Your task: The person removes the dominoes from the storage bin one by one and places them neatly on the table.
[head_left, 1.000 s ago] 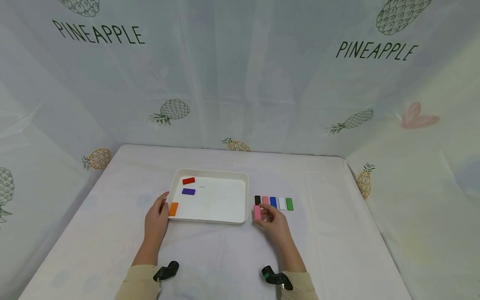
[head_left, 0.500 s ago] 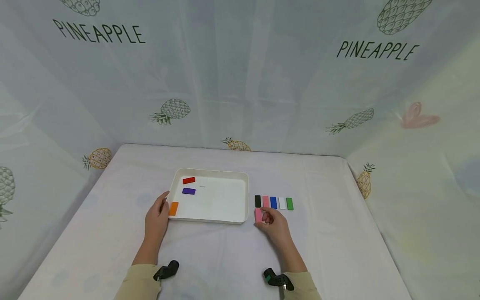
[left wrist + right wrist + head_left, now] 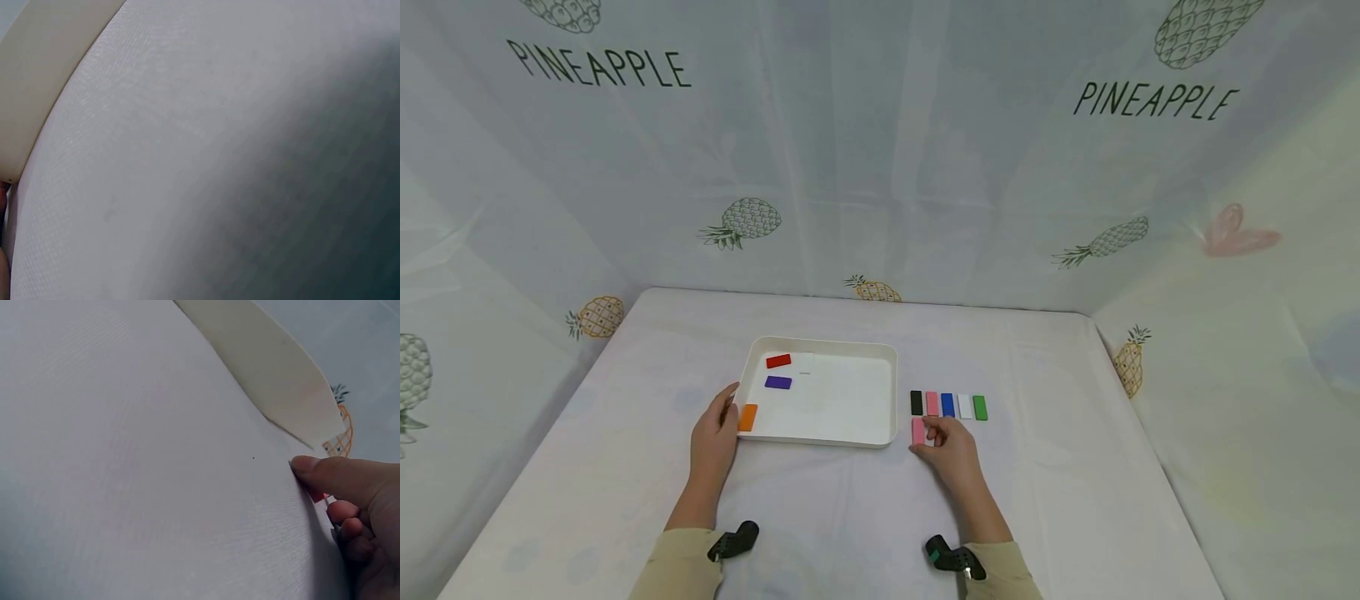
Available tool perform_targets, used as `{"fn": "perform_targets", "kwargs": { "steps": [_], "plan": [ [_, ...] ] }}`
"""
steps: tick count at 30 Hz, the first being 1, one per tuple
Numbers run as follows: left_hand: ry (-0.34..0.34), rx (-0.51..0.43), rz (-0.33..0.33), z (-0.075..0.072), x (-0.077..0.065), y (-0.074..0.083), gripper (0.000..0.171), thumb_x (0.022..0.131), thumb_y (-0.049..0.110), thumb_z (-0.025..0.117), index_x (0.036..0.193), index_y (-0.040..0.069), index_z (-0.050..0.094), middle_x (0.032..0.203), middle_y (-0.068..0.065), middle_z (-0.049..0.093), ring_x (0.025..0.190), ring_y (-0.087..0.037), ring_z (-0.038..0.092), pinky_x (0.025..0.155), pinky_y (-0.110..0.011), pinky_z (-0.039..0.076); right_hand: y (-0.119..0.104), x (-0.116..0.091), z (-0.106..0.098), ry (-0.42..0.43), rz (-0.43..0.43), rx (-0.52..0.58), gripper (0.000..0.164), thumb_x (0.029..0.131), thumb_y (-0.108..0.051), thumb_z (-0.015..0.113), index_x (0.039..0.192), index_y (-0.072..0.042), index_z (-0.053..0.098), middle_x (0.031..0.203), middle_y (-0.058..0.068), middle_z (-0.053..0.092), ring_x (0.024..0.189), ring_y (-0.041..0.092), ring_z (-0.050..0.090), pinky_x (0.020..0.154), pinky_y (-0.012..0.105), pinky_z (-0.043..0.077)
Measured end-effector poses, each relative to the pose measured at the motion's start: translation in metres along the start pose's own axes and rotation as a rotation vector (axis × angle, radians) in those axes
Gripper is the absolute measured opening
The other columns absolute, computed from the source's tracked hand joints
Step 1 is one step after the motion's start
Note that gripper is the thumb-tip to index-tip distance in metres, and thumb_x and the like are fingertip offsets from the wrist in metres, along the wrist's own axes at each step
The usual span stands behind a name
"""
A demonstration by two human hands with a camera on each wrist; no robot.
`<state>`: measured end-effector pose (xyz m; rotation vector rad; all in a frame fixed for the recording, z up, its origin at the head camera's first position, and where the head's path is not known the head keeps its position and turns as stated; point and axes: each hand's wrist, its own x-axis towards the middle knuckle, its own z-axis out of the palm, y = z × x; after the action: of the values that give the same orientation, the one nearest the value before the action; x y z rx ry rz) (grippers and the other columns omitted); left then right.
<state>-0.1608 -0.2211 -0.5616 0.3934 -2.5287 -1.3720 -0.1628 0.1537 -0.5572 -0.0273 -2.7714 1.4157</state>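
Head view: your left hand [image 3: 713, 442] touches left wall of tray [image 3: 842, 408]; whether it grips, can't tell. Tray looks light, stiff; rim makes good hold. Your right hand [image 3: 955, 450] pinches near pink block [image 3: 918, 431] by its ends, just right of tray. Judge block light, firm, maybe slick; ends suit. Count: one tray; three coloured blocks inside: orange block [image 3: 747, 417], purple block [image 3: 778, 382], red block [image 3: 778, 361]. One pink held. Five in row: black block [image 3: 916, 402], second pink block [image 3: 932, 403], blue block [image 3: 947, 405], white block [image 3: 964, 406], green block [image 3: 981, 407].
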Motion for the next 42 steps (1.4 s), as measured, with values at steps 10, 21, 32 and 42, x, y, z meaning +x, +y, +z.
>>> {"fn": "perform_targets", "kwargs": {
  "steps": [10, 21, 32, 42],
  "plan": [
    [0.002, 0.002, -0.008, 0.0004, 0.0, 0.0006, 0.044, 0.104, 0.026, 0.037, 0.145, 0.014, 0.047, 0.128, -0.016, 0.058, 0.109, -0.03, 0.053, 0.096, -0.048, 0.044, -0.0024, 0.0027, -0.0014, -0.042, 0.023, -0.039, 0.047, 0.07, -0.008, 0.087, 0.113, -0.001, 0.07, 0.078, -0.001, 0.051, 0.072, 0.016, 0.046, 0.056, 0.022, 0.039],
    [0.001, 0.007, -0.007, 0.0016, -0.0003, -0.0012, 0.044, 0.104, 0.026, 0.037, 0.146, 0.015, 0.046, 0.131, -0.015, 0.057, 0.111, -0.029, 0.052, 0.098, -0.05, 0.044, -0.0048, 0.0033, -0.0026, -0.057, 0.024, -0.043, 0.049, 0.07, -0.008, 0.087, 0.114, 0.001, 0.068, 0.077, 0.0, 0.051, 0.072, 0.016, 0.046, 0.057, 0.022, 0.038],
    [0.008, -0.012, 0.013, 0.0012, -0.0011, 0.0006, 0.044, 0.104, 0.025, 0.038, 0.145, 0.013, 0.047, 0.129, -0.017, 0.057, 0.109, -0.03, 0.053, 0.095, -0.048, 0.045, -0.0063, 0.0047, -0.0032, -0.066, 0.027, -0.039, 0.048, 0.07, -0.007, 0.087, 0.113, 0.001, 0.069, 0.076, -0.001, 0.051, 0.071, 0.015, 0.045, 0.057, 0.023, 0.038],
    [0.006, -0.002, -0.001, 0.0012, -0.0014, 0.0016, 0.044, 0.104, 0.025, 0.037, 0.145, 0.013, 0.046, 0.129, -0.017, 0.057, 0.109, -0.03, 0.053, 0.096, -0.048, 0.045, -0.0067, 0.0043, -0.0044, -0.07, 0.017, -0.048, 0.049, 0.07, -0.007, 0.087, 0.115, 0.001, 0.068, 0.076, -0.001, 0.05, 0.07, 0.015, 0.045, 0.056, 0.023, 0.037]
  ]
}}
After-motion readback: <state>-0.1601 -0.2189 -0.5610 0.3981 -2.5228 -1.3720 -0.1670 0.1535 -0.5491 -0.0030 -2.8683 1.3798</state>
